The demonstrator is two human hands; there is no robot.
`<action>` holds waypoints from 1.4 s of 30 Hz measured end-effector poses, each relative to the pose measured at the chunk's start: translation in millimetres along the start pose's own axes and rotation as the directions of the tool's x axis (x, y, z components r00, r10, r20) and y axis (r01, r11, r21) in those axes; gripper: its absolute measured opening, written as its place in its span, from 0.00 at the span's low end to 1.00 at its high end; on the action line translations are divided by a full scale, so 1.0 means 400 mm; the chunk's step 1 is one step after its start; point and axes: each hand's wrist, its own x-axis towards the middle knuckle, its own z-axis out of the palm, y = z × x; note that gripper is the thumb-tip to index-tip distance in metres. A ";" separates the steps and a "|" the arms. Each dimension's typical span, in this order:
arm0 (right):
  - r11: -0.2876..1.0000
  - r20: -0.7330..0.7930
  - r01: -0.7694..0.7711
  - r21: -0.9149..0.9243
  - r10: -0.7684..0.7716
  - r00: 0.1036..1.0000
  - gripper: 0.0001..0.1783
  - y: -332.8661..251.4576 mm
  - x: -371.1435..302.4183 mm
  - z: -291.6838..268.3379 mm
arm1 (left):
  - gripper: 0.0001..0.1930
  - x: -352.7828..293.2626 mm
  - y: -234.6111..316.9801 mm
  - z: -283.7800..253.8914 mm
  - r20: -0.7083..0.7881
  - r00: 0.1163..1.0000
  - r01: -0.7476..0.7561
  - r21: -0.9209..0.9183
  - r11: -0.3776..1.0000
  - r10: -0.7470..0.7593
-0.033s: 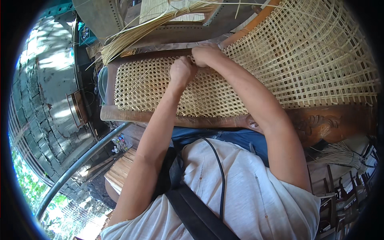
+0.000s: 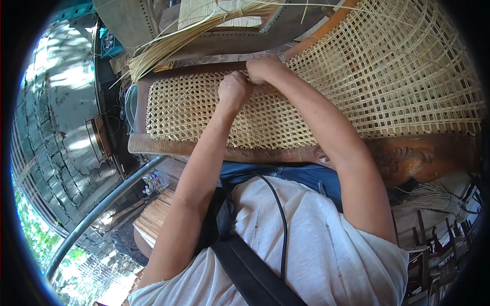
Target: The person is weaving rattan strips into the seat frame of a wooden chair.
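- A loose cane lattice (image 2: 418, 71) spreads across the upper right, its pale, flat strands crossing in open squares, edged by a curved orange-brown rail (image 2: 321, 31).
- Left of it, before the person, lies the denser cane panel (image 2: 178, 109), pitted with small holes; it is uncovered from the left hand (image 2: 235, 93) to the left end, giving room there.
- A grey-brown frame (image 2: 224, 43) with dotted edges stands just beyond, leaving little space behind.
- The worn reddish front rail (image 2: 260, 155) runs close to the person's waist, carved at its right.
- A bundle of thin, straw-coloured strands (image 2: 176, 47) slants past the far left corner.
- The left hand and right hand (image 2: 262, 70) meet at the panel's far edge, both curled; hidden fingertips leave their grip untold.
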 end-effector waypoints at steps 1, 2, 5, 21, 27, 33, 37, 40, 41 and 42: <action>1.000 0.002 0.002 -0.003 -0.002 1.000 0.18 0.003 -0.003 -0.004 | 0.18 -0.002 -0.001 0.006 -0.082 0.997 -0.016 -0.034 0.999 0.013; 0.999 -0.020 -0.018 0.040 0.019 1.000 0.20 0.008 -0.004 -0.006 | 0.18 0.000 -0.004 0.008 -0.082 0.997 -0.013 -0.036 0.999 0.010; 0.996 -0.065 -0.036 0.077 0.041 0.997 0.21 0.023 0.007 0.011 | 0.18 0.006 -0.016 0.009 -0.090 0.993 -0.075 -0.025 0.997 0.073; 0.977 -0.123 0.144 -0.156 -0.164 0.979 0.18 -0.022 0.055 0.026 | 0.20 0.033 -0.062 -0.050 0.214 0.976 0.103 -0.289 0.952 -0.041; 0.998 0.004 -0.037 -0.052 0.037 0.999 0.17 0.012 0.059 0.006 | 0.15 0.027 -0.057 -0.040 0.151 0.989 0.032 -0.252 0.967 0.007; 0.996 0.106 -0.086 -0.036 0.089 0.990 0.18 0.032 0.079 0.000 | 0.12 0.054 -0.042 -0.028 0.171 0.978 -0.085 -0.185 0.979 0.117; 0.992 0.128 -0.082 0.095 0.070 0.989 0.20 0.017 0.037 -0.011 | 0.12 0.050 -0.047 -0.008 0.083 0.987 -0.127 -0.131 0.983 0.139; 1.000 -0.019 -0.010 0.018 0.010 1.000 0.19 0.028 0.017 0.009 | 0.12 0.022 -0.023 -0.013 0.028 0.992 -0.121 -0.143 0.982 0.127; 1.000 -0.067 -0.003 -0.006 0.003 0.998 0.19 0.038 0.013 0.017 | 0.12 0.012 -0.010 -0.019 0.000 0.993 -0.114 -0.173 0.978 0.116; 0.999 -0.112 0.012 -0.032 -0.015 0.994 0.20 0.035 0.005 0.019 | 0.12 0.009 -0.017 -0.015 0.000 0.994 -0.111 -0.172 0.979 0.113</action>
